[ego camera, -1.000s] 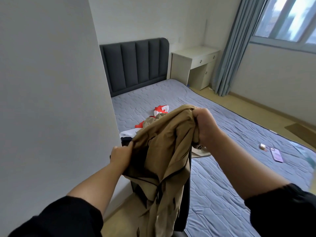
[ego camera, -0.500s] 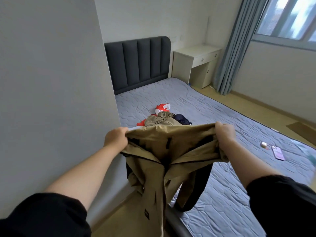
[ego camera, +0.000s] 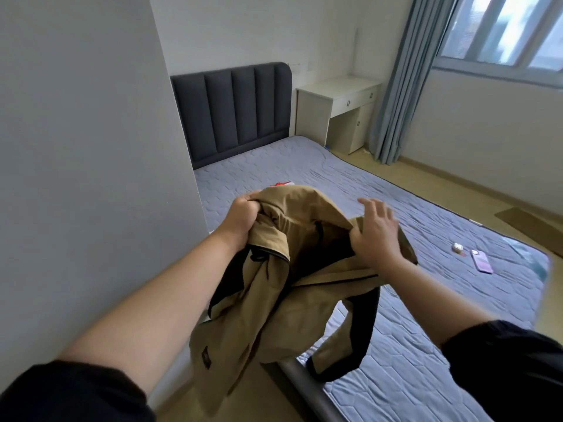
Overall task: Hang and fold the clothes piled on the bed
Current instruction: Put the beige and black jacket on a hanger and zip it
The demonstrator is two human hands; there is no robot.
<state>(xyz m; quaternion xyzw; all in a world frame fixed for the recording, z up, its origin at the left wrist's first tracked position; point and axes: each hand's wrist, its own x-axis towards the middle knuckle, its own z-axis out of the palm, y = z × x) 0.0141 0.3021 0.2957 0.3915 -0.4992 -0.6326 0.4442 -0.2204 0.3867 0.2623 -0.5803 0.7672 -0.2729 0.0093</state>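
- You stand at the foot of a bed (ego camera: 426,345) with a lilac-grey quilted cover. A pale wall (ego camera: 91,147) runs close along the bed's left side.
- At the far end of the bed there is a dark grey padded headboard (ego camera: 234,114).
- Just beside the bed's far right corner stands a cream table (ego camera: 338,86) with a drawer. Past it hangs a blue-grey curtain (ego camera: 402,80) next to a window (ego camera: 502,28).
- The tan coat (ego camera: 289,300) is held up in the air over the near left corner of the bed. It is bunched, and its dark lining shows in several places.
- One sleeve of the coat hangs down to the near edge of the bed. I cannot tell whether it touches the cover.
- Your left hand (ego camera: 243,208) is closed tight around a bunch of the coat's cloth at its upper left part.
- Your right hand (ego camera: 377,233) is open, with the fingers straight and spread, and its palm side lies against the coat's upper right edge. Whether the thumb catches the cloth I cannot tell.
- Behind the coat, near the middle of the bed, a small part of a red and white garment (ego camera: 281,184) is visible.
- On the right side of the bed lies a pink phone (ego camera: 481,261), and just beside it a small white object (ego camera: 457,247).
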